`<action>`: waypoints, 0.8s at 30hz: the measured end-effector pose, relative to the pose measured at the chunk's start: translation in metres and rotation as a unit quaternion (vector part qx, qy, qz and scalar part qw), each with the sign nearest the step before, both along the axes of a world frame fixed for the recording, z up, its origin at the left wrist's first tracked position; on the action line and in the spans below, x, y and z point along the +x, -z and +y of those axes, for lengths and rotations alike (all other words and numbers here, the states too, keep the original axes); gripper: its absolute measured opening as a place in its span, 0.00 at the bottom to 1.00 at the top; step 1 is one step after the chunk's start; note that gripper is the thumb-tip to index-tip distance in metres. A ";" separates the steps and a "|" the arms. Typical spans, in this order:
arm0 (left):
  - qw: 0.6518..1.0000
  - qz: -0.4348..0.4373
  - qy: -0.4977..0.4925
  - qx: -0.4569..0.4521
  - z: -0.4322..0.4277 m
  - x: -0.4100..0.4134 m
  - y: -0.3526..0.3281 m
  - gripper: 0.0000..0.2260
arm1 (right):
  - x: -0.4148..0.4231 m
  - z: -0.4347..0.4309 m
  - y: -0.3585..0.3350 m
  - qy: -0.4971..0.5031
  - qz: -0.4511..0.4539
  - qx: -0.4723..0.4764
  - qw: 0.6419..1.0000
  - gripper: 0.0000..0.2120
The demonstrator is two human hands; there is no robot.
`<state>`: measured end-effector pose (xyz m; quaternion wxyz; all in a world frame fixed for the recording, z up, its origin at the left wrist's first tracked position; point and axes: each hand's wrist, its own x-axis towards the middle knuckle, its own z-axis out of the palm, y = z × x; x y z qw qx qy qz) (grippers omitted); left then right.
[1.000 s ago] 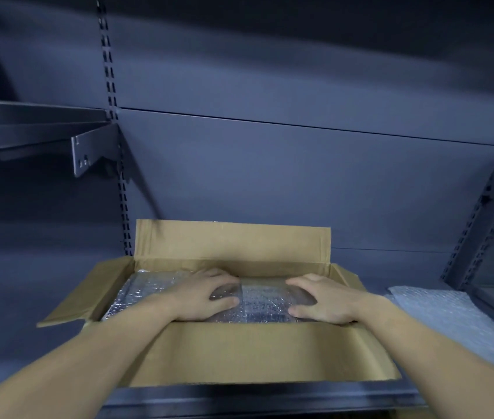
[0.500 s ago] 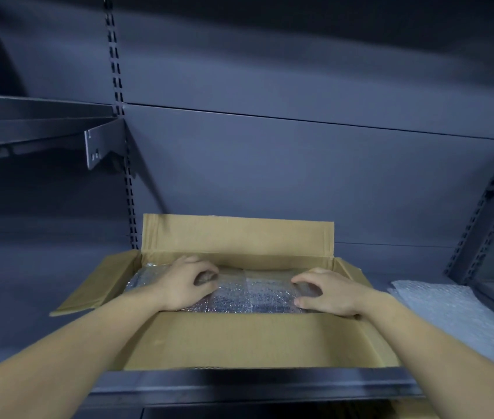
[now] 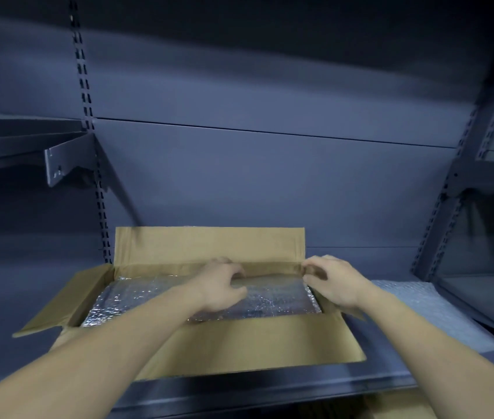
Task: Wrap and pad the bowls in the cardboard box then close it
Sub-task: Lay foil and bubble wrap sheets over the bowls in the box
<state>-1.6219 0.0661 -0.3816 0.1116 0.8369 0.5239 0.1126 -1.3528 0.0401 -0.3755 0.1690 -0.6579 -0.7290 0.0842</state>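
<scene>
Grey metal shelf point(image 3: 391, 368); open cardboard box point(image 3: 255, 343) on it

The person's left hand point(image 3: 221, 287) and right hand point(image 3: 335, 282) are bare. Both forearms point(image 3: 125, 337) are bare to the near edge; blur softens the fingers.

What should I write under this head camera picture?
Left hand and right hand reach across bubble wrap toward the far flap of the open cardboard box.

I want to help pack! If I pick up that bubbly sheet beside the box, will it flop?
Probably yes: the bubble wrap sheet lies limp and rumpled on the shelf. It is likely very light, being thin, bubbled, see-through plastic.
</scene>
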 end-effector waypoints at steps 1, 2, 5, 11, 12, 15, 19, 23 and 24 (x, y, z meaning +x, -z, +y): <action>1.000 -0.003 0.010 0.000 0.001 0.013 -0.003 0.26 | 0.010 -0.003 -0.002 0.009 -0.007 0.002 1.000 0.17; 1.000 -0.003 0.015 0.001 0.002 0.022 -0.005 0.26 | 0.016 -0.006 -0.003 0.015 -0.014 0.002 1.000 0.18; 0.998 0.008 0.053 0.015 0.002 0.062 -0.010 0.22 | 0.050 -0.019 -0.004 0.050 -0.022 -0.002 0.999 0.19; 0.993 -0.007 0.113 0.018 0.000 0.146 -0.015 0.17 | 0.125 -0.055 -0.001 0.116 -0.031 -0.012 0.993 0.20; 0.992 -0.006 0.123 0.020 -0.001 0.159 -0.015 0.17 | 0.137 -0.062 0.002 0.125 -0.031 -0.017 0.991 0.20; 0.986 -0.006 0.160 0.046 -0.006 0.198 -0.014 0.17 | 0.169 -0.081 0.010 0.151 -0.031 -0.030 0.988 0.20; 0.976 -0.009 0.211 0.048 -0.012 0.248 -0.001 0.16 | 0.205 -0.105 0.024 0.173 -0.034 -0.051 0.983 0.19; 0.966 0.019 0.257 0.033 -0.018 0.291 0.026 0.15 | 0.230 -0.117 0.050 0.179 -0.040 -0.071 0.980 0.18; 0.963 0.029 0.266 0.034 -0.020 0.301 0.033 0.14 | 0.234 -0.117 0.057 0.184 -0.037 -0.072 0.980 0.18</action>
